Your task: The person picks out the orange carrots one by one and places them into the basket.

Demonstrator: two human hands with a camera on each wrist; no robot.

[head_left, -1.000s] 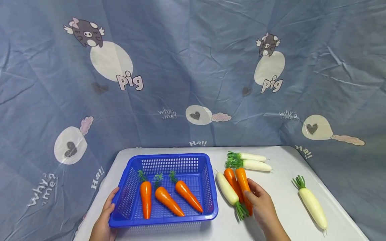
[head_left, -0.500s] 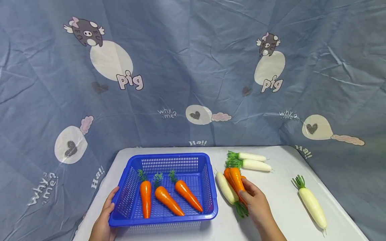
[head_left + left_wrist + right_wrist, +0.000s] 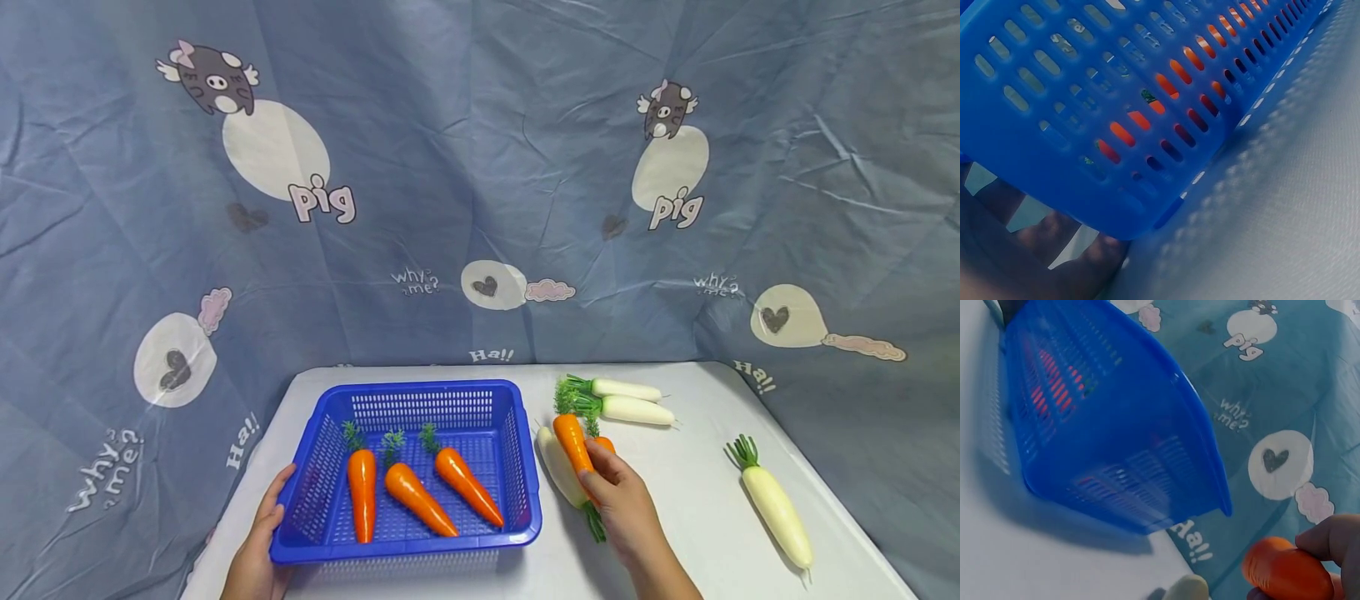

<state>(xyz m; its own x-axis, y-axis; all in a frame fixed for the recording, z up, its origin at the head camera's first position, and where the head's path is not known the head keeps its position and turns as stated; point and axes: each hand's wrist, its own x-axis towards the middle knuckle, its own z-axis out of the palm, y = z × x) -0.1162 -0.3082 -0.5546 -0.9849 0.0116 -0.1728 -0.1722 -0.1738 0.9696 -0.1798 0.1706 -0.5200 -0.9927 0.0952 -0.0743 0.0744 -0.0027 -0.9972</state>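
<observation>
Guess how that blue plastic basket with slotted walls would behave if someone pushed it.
The basket would probably slide rather than tip, as it looks wide and low. It is likely light for its size, since slots cut through its walls. The three glossy orange carrots inside might roll, being rounded and lying apart.

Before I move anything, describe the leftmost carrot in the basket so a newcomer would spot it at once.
On the white table, find the blue basket, a left hand at its side. Inside, the leftmost carrot lies nearest that hand. Its tip points almost straight at the near rim, while the middle carrot and the rightmost one slant rightward.
</observation>
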